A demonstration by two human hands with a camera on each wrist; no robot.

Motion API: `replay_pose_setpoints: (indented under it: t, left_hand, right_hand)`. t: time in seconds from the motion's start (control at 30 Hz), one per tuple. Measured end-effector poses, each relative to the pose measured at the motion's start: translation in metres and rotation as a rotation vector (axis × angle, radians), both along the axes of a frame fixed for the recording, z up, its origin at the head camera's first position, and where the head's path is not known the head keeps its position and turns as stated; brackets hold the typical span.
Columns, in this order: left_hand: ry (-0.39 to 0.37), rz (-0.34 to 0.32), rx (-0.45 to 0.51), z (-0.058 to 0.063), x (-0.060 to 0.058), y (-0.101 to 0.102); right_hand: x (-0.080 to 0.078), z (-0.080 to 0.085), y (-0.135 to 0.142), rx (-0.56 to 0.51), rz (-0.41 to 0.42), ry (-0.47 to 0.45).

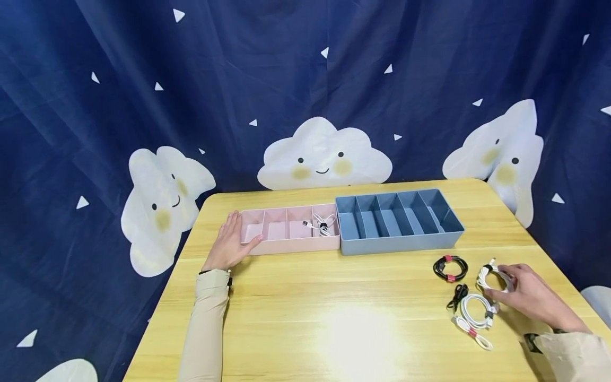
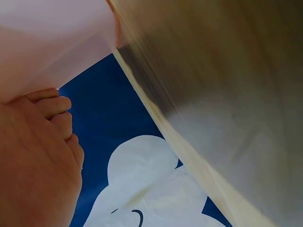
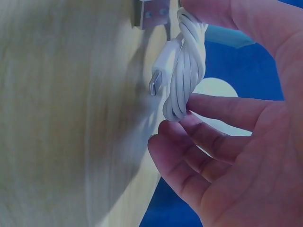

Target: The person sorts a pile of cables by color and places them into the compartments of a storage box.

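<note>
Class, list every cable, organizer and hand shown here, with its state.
Pink organizer, uncovered, cable inside
White USB cable in it, coiled, tied
Blue organizer, uncovered
Black red-tied cable, coiled
Small black cable, bundled
White cable beside it, coiled
White red-tied cable, looped
White USB-C cable, coiled, held
Left hand, touching pink organizer's left end
Right hand, holding the USB-C cable

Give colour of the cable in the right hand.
White cable; shows best in the right wrist view.

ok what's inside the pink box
A white cable lies in the rightmost compartment, its plug reaching over the divider. Anything under the cable or close behind the near wall is hidden.
</note>
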State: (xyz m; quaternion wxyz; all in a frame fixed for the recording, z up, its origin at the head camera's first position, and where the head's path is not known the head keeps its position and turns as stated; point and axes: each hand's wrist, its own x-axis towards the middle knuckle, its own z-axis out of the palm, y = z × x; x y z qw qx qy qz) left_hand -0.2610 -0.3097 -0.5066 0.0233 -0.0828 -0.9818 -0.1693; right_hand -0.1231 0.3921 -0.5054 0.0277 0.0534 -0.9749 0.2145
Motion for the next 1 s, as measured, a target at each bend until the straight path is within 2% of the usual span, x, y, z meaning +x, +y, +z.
replay_pose_setpoints:
  t: [0.6,0.8,1.0]
  left_hand:
    - [0.035,-0.003,0.0,-0.002,0.002,-0.001]
    - [0.059,-0.014,0.011,-0.003,0.002,0.001]
    - [0.042,-0.01,0.003,-0.003,0.002,0.001]
  right_hand:
    - [-0.003,0.012,-0.005,-0.01,0.029,0.048]
    - [-0.008,0.023,-0.015,0.002,0.038,0.022]
    - [-0.013,0.036,-0.03,0.003,0.064,0.003]
